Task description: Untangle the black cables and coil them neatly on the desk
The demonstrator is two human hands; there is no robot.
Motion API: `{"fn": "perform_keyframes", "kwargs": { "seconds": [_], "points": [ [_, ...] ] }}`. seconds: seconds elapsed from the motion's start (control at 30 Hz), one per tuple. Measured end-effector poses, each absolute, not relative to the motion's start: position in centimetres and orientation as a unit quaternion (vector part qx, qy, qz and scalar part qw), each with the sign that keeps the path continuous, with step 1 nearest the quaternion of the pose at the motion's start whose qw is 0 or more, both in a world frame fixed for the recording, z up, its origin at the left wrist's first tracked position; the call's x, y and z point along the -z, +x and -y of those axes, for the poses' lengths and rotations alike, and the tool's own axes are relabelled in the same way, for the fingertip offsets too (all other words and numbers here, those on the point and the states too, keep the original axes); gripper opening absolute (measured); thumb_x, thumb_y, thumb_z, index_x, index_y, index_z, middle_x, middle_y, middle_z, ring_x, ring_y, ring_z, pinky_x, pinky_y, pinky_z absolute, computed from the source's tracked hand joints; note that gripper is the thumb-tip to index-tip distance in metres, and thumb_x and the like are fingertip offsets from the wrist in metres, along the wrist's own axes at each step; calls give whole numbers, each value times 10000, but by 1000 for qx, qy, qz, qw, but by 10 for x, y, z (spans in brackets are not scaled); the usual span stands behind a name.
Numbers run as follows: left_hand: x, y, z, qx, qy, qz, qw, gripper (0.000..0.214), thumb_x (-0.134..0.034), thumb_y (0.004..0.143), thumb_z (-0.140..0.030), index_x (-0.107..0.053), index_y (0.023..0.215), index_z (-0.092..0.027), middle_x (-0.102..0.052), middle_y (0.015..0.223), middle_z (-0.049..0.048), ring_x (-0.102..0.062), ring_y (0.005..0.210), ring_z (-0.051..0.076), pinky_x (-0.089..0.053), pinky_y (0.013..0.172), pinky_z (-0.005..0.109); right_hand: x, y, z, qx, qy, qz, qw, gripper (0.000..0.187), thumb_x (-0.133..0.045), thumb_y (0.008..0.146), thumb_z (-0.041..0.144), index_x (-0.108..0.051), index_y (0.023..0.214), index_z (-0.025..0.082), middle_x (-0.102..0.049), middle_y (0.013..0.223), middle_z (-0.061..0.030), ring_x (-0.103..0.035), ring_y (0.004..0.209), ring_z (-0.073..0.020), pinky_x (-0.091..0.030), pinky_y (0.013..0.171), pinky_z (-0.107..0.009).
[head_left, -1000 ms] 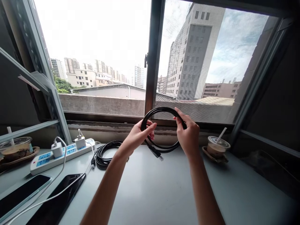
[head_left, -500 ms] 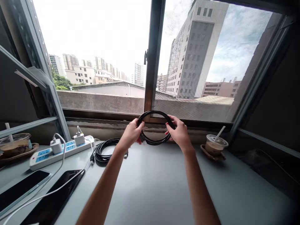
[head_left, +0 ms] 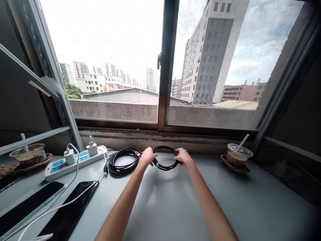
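A coiled black cable [head_left: 164,149] is held low over the far side of the grey table [head_left: 175,204], near the window sill. My left hand [head_left: 147,156] grips the coil's left side and my right hand [head_left: 183,156] grips its right side, fingers closed round the strands. A second coil of black cable [head_left: 123,161] lies flat on the table just left of my left hand.
A white power strip [head_left: 72,161] with two chargers plugged in sits at the left. Two dark phones [head_left: 27,204] lie at the front left, with white charging leads running over them. Iced drinks with straws stand at far left [head_left: 28,156] and at right [head_left: 237,154].
Both hands have carried the coiled cable away from me and down, from window height to just above the table beside the other coil.
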State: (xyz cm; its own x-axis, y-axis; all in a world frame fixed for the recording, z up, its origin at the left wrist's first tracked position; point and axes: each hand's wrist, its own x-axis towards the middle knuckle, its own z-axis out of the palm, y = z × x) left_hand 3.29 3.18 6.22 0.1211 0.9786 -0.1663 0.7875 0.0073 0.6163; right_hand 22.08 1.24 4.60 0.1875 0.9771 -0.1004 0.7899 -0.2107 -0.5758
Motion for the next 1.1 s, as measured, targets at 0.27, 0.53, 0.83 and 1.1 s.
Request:
{"fn": "perform_keyframes", "kwargs": {
  "seconds": [0.27,0.53,0.83,1.1],
  "points": [
    [-41,48,-28,-140,673,-677,263,272,-565,871,-310,-579,1073,-129,-602,1067,78,-593,960,191,-501,827,391,-24,215,-22,-178,-774,585,161,327,-546,879,321,-544,1175,181,-549,1201,-85,-560,1042,-199,-483,870,-401],
    [-89,38,-23,-339,654,-577,352,416,-601,804,-313,-522,1178,-149,-491,1292,162,-520,1163,295,-409,955,354,-26,215,-20,-149,-788,572,172,314,-533,887,329,-553,1154,167,-567,1170,-80,-573,1011,-189,-487,863,-409],
    [-143,14,2,-507,159,-97,842,377,-404,798,-337,-576,1037,-102,-600,994,170,-637,855,223,-537,683,317,-91,196,10,-84,-704,608,358,288,-406,901,252,-610,1103,275,-684,1012,-4,-633,919,-146,-465,762,-255],
    [-139,8,-1,-584,-19,-74,808,307,-334,806,-275,-590,871,-119,-554,779,103,-574,626,152,-495,515,250,-125,161,47,6,-534,641,551,239,-454,874,338,-648,952,223,-674,745,5,-616,621,-124,-439,584,-231]
  ]
}}
